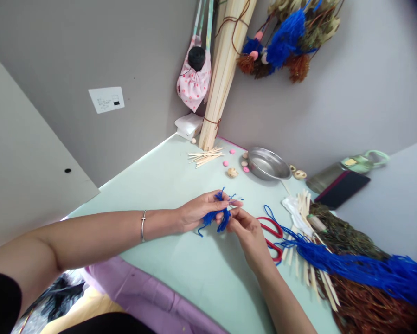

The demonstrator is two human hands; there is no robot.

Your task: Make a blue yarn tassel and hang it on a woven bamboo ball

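Observation:
My left hand (199, 211) pinches a small bundle of blue yarn (218, 217) above the pale green table (180, 269); a thin bracelet sits on that wrist. My right hand (247, 228) meets it from the right, fingers closed on the same blue yarn, whose loose ends hang down between the two hands. Red-handled scissors (274, 234) lie on the table just right of my right hand.
A long hank of blue yarn (361, 269), brown and green yarn and wooden sticks (311, 273) lie at the right. A metal bowl (267, 163), beads (232, 172) and loose sticks sit farther back. A bamboo bundle (222, 79) leans in the corner. A dark phone (342, 189) lies at right.

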